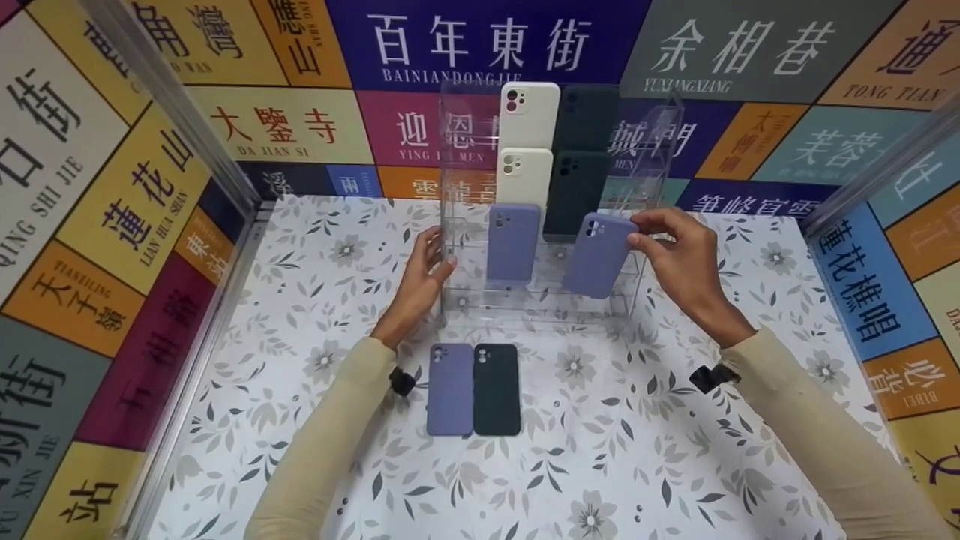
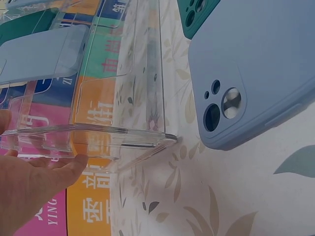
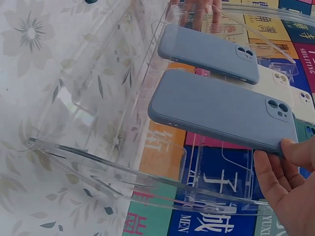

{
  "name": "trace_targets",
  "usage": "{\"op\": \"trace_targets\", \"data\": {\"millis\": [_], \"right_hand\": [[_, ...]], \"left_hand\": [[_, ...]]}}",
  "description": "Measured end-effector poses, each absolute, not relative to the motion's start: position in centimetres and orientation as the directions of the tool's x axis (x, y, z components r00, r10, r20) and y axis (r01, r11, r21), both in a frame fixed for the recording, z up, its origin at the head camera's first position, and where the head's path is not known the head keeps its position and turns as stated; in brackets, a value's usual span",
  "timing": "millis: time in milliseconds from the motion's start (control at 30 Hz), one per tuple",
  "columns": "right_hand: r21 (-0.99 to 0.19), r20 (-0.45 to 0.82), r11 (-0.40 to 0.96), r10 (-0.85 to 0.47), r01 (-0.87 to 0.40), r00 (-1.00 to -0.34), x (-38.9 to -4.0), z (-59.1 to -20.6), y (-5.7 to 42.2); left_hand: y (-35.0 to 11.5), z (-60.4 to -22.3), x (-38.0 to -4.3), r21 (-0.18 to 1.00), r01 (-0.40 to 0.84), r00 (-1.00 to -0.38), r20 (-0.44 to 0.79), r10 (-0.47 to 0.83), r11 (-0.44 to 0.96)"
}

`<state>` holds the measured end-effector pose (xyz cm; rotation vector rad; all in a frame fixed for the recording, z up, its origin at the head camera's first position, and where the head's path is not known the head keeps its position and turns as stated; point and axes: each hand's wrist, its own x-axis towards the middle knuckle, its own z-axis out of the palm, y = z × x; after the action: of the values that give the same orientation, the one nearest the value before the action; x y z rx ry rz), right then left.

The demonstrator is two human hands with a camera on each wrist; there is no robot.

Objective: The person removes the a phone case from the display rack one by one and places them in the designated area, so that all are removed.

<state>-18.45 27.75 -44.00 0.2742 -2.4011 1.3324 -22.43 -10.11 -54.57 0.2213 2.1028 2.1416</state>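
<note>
In the head view my right hand (image 1: pixel 686 259) pinches a lavender phone case (image 1: pixel 598 259) by its upper right edge, between thumb and fingers. The case leans at a tilt low on the right side of a clear acrylic display stand (image 1: pixel 654 161). My left hand (image 1: pixel 420 281) grips the stand's left side panel, with the panel's edge between thumb and fingers in the left wrist view. On the stand, another lavender case (image 1: pixel 514 244) stands left of the held one. Higher up are white cases (image 1: pixel 530 112) on the left and dark green cases (image 1: pixel 577 191) on the right.
On the floral tabletop (image 1: pixel 637 450), in front of the stand, a lavender case (image 1: pixel 450 390) and a dark green case (image 1: pixel 496 390) lie side by side. Walls with coloured Chinese lettering panels (image 1: pixel 480 45) enclose the back and both sides.
</note>
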Motion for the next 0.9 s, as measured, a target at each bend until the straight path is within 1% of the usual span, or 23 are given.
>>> {"op": "trace_targets", "data": {"millis": [133,267,567,733,900], "right_hand": [[-0.766,0.408,0.548,0.009,-0.337,-0.913,-17.5,-44.8,28.2],[-0.782,0.385,0.531,-0.001,-0.327,-0.923,-16.7,-45.8,28.4],[-0.805,0.325,0.518,-0.023,-0.29,-0.945,-15.0,-48.4,28.9],[-0.811,0.288,0.525,-0.026,-0.258,-0.957,-14.1,-49.3,29.1],[-0.817,0.249,0.528,-0.037,-0.23,-0.968,-13.4,-50.1,29.0]], "left_hand": [[-10.2,-54.7,-22.4,0.999,0.033,-0.978,0.035,0.207,-0.013],[-10.2,-54.7,-22.5,0.999,0.039,-0.978,0.045,0.206,-0.032],[-10.3,-54.8,-22.4,0.999,0.029,-0.978,0.036,0.205,-0.035],[-10.3,-54.7,-22.5,0.998,0.028,-0.979,0.038,0.202,-0.053],[-10.2,-54.5,-22.5,0.999,0.021,-0.98,0.028,0.198,-0.04]]}}
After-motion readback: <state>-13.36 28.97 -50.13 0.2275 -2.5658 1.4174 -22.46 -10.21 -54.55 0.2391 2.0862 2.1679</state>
